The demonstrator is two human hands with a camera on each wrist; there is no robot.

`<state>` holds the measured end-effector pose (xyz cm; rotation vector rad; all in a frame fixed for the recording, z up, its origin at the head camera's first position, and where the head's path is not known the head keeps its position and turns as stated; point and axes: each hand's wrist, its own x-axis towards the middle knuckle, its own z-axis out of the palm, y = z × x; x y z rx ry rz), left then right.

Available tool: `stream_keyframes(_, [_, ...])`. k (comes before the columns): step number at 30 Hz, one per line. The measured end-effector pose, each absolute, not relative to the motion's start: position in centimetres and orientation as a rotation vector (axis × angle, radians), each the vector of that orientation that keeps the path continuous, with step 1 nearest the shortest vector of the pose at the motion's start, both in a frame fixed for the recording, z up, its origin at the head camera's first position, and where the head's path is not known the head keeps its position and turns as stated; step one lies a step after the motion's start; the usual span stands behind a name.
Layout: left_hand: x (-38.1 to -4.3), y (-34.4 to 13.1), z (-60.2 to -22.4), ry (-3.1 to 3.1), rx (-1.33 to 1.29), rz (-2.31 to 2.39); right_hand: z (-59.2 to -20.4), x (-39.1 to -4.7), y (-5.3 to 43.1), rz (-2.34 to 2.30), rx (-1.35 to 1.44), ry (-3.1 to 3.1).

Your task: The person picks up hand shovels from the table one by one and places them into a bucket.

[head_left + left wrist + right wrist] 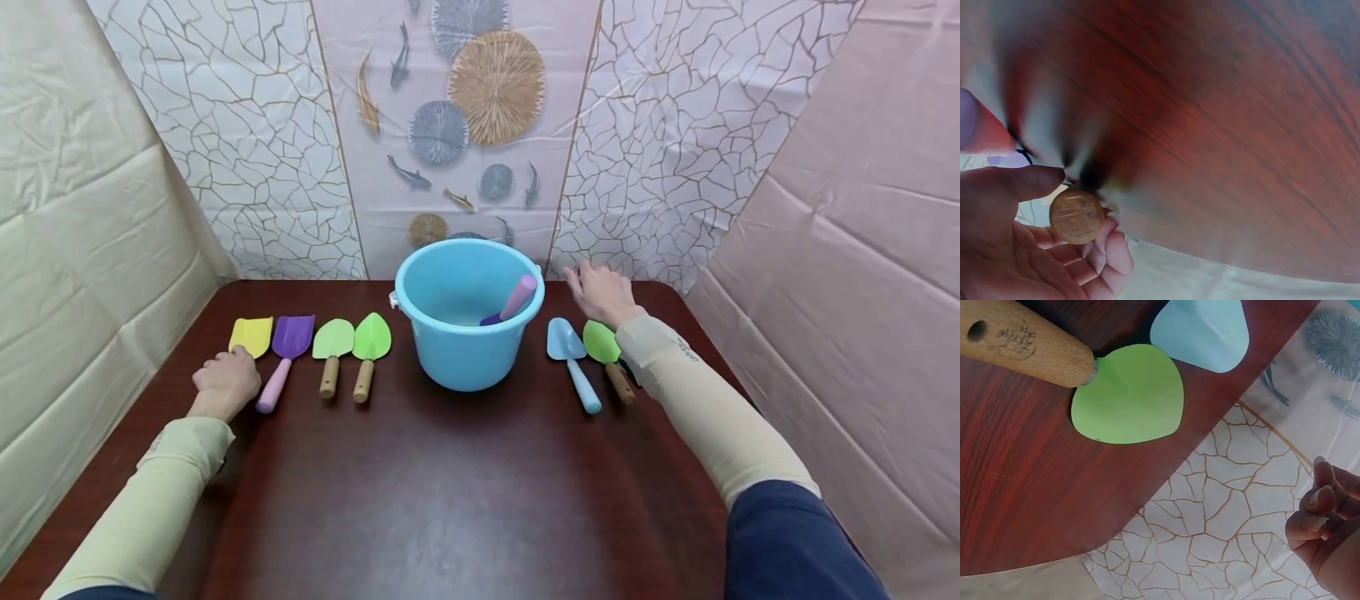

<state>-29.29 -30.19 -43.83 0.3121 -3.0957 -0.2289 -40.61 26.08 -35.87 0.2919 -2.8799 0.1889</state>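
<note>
My left hand [227, 383] is at the yellow garden shovel [252, 335] on the table's left. In the left wrist view its thumb and fingers curl round the shovel's wooden handle [1077, 215]. Beside it lies a purple shovel [292, 336] with a pink handle. My right hand [604, 293] hovers beyond the green trowel [602, 342] on the right, fingers loosely bent and holding nothing. A blue trowel [566, 340] lies to the left of that green one. Inside the light-blue bucket [468, 354] leans another shovel [519, 296] with a pink handle and purple blade.
Two light-green trowels, a paler one [333, 339] and a brighter one [372, 337], lie left of the bucket with wooden handles toward me. Dark wooden table [450, 492] extends in front. Patterned cloth [637, 125] hangs behind, with plain cloth on both sides.
</note>
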Motion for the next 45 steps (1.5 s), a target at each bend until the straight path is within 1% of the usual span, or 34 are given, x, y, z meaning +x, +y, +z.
stream_keyframes(7, [-29.5, -30.5, -43.9, -3.113, 0.317, -0.208, -36.2, -40.4, 26.1, 0.168, 0.278, -2.901])
stream_keyframes(17, [-29.6, -30.4, -44.7, -3.109, 0.354, -0.297, -36.6, -39.9, 26.3, 0.194, 0.285, -2.936])
stream_keyframes(27, [-29.7, -31.0, -45.3, -2.996, 0.29, -0.266, -36.0, -39.9, 26.4, 0.167, 0.293, -2.947])
stream_keyframes(35, [-29.0, -31.1, -45.9, -2.971, 0.246, -0.261, -36.5, -39.6, 26.4, 0.172, 0.297, -2.975])
stream_keyframes(45, [-29.1, -31.0, -45.5, -2.911, 0.227, -0.254, -36.2, -39.7, 26.4, 0.132, 0.285, -2.964])
